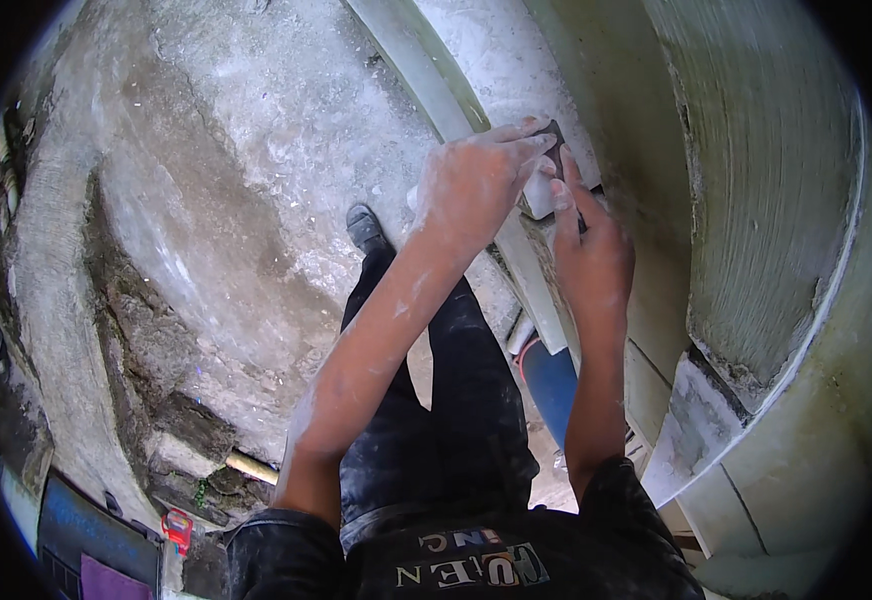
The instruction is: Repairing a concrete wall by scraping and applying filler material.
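The floor (206, 200) is rough grey concrete, dusted white with powder and stained darker toward the left. On it, near the lower left, lies a wooden handle (252, 467) beside crumbled rubble, with a small red object (178, 528) close by. A blue bucket (554, 385) stands beside the pale ledge (546, 300).

Packages: one small red packet (177, 528), flat, with pale markings, lying on the ground at lower left, beside a blue panel (91, 535). Labels, signs, screens: none in view.
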Demonstrator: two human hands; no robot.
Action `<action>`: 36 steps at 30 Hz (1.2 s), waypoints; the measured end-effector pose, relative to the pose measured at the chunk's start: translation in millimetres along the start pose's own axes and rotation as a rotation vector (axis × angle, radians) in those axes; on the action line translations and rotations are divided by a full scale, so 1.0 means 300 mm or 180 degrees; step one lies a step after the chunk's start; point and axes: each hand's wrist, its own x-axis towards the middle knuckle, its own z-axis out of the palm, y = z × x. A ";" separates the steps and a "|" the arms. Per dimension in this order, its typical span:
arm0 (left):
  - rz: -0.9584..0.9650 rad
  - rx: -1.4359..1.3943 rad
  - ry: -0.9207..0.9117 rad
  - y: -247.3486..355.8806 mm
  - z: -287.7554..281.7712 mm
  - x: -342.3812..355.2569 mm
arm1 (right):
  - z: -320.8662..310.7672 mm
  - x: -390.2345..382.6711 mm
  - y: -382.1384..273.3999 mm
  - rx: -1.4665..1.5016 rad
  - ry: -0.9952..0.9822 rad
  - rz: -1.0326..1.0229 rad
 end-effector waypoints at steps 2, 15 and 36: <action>0.0101 -0.0297 0.0209 0.001 0.012 -0.022 | 0.006 -0.014 -0.003 -0.0042 0.0069 0.0007; 0.0184 -0.0122 0.0195 -0.019 0.006 -0.002 | 0.044 -0.006 -0.007 -0.0040 0.0324 0.0027; 0.0197 -0.0250 0.0425 -0.015 0.044 0.020 | 0.007 0.069 0.016 0.0341 0.0033 -0.0061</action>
